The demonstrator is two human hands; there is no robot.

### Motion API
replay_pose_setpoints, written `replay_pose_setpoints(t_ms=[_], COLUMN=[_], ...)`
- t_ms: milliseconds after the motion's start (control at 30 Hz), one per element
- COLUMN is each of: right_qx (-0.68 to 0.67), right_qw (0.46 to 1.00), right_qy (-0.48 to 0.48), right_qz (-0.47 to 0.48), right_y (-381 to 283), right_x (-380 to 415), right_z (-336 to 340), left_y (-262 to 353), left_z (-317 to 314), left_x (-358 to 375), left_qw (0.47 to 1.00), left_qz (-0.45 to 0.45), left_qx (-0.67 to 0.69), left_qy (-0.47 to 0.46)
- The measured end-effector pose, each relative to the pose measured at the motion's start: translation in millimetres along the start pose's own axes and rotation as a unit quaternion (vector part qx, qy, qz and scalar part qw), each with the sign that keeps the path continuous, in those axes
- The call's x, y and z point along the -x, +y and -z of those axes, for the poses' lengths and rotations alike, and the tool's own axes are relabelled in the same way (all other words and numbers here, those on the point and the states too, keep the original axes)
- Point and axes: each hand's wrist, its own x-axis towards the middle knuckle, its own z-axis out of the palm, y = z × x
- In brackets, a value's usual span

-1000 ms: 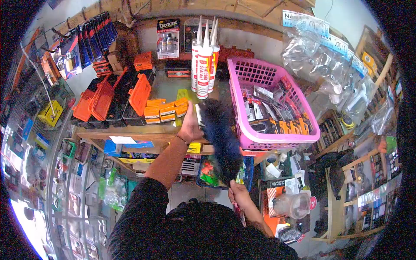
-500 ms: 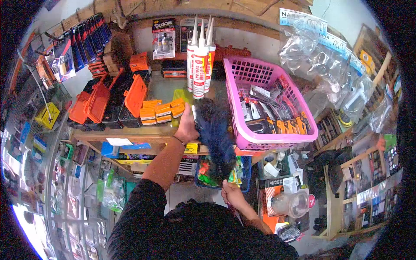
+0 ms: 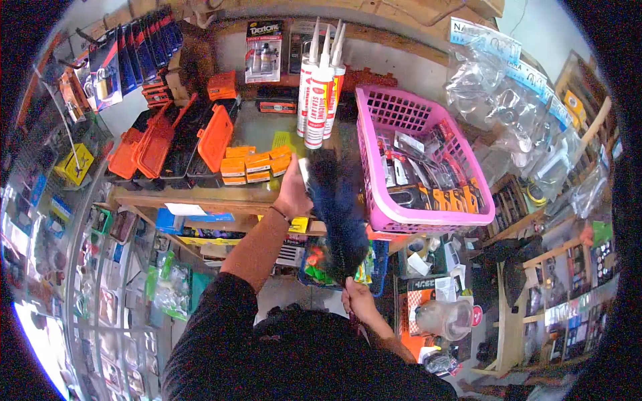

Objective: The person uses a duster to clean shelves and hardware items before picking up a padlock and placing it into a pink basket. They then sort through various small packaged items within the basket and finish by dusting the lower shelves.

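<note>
My right hand (image 3: 361, 301) is closed around the handle of a dark blue-black feather duster (image 3: 340, 207), low in front of my body. Its feathers, smeared by motion, reach up across the shelf edge towards the sealant tubes. My left hand (image 3: 292, 192) is at the shelf's front edge, thumb up, against a dark item with a pale edge (image 3: 305, 171). The feathers cover most of that item, so its kind is hidden. Just left of this hand stand small orange boxes (image 3: 256, 165). Behind the duster, silicone sealant tubes (image 3: 319, 100) stand upright together.
A pink basket (image 3: 428, 217) of packaged goods stands right of the duster. Open orange-lidded cases (image 3: 212, 145) sit on the left of the wooden shelf (image 3: 194, 198). Below is a blue basket (image 3: 380, 267) with colourful packets. Clear packs (image 3: 498, 87) hang at upper right.
The view has shifted slightly, so the shelf goods appear further right. The duster's feathers have swung a little and stay beside my left hand. Both hands keep nearly the same pose.
</note>
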Motion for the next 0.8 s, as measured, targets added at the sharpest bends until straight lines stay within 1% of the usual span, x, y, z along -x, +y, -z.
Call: replay_pose_setpoints(t_ms=[33,67,100,167,200,233,267,300,333,367,400,433,467,500,533,567,600,633,667,700,733,767,800], right_qx=[0.034,0.067,0.068,0.016,0.024,0.025,0.027,0.027,0.063,0.062,0.064,0.068,0.023,0.024,0.052,0.080,0.072,0.071,0.060,0.049,0.017,0.019,0.053], right_qw=[0.999,0.995,0.995,0.996,0.999,0.999,0.999,0.999,0.996,0.996,0.996,0.996,1.000,1.000,0.998,0.997,0.993,0.993,0.995,0.997,0.999,0.999,0.997], right_qy=[-0.035,-0.068,-0.068,-0.082,-0.020,-0.021,-0.019,-0.015,-0.060,-0.058,-0.062,-0.066,-0.011,-0.012,-0.015,-0.016,-0.094,-0.092,-0.076,-0.061,-0.029,-0.031,-0.048], right_qz=[0.006,0.012,0.012,-0.013,-0.042,-0.042,-0.037,-0.032,-0.012,-0.012,-0.005,0.001,-0.009,-0.009,-0.008,-0.006,0.004,0.008,-0.003,-0.017,-0.021,-0.020,-0.001], right_y=[0,0,-1,-7,-9,-9,-5,-1,11,9,5,0,-11,-11,-8,-4,4,5,-8,-15,-12,-5,4], right_x=[1,1,2,4,3,2,1,-1,-4,-4,-2,-1,2,1,1,1,-4,-5,1,5,2,-2,-6], right_z=[0,1,3,8,10,10,9,9,10,10,10,10,4,3,2,1,5,8,6,6,9,12,14], left_y=[-1,-2,-3,-1,0,0,-3,-3,-2,0,0,0,0,0,-2,-3,-3,-3,-2,-1,-1,0,-1], left_z=[4,8,12,27,8,-12,-5,2,10,14,17,21,16,0,6,7,6,5,4,4,4,3,1], left_x=[0,-1,-2,-10,-4,2,-3,-4,-4,-5,-7,-8,-7,-3,-6,-4,-1,-1,-1,-4,-7,-7,-5], left_qw=[1.000,0.998,0.991,0.989,0.997,0.998,0.999,0.999,0.998,0.991,0.985,0.988,0.991,0.998,1.000,1.000,0.998,0.993,0.990,0.990,0.997,1.000,1.000], left_qz=[-0.001,0.005,0.011,-0.033,-0.007,0.020,-0.022,-0.021,-0.012,-0.002,-0.010,-0.014,-0.017,-0.015,-0.013,-0.013,-0.012,-0.012,-0.018,-0.019,-0.022,-0.025,-0.027], left_qx=[0.002,0.037,0.073,0.007,0.037,0.068,-0.024,-0.023,0.010,0.043,0.049,0.052,0.056,0.057,0.009,0.010,0.016,0.022,0.021,0.020,0.013,0.005,0.006], left_qy=[0.001,-0.056,-0.114,-0.141,-0.070,0.002,0.016,0.017,-0.054,-0.126,-0.168,-0.144,-0.120,-0.028,-0.014,-0.013,-0.062,-0.113,-0.138,-0.140,-0.075,-0.009,-0.009])
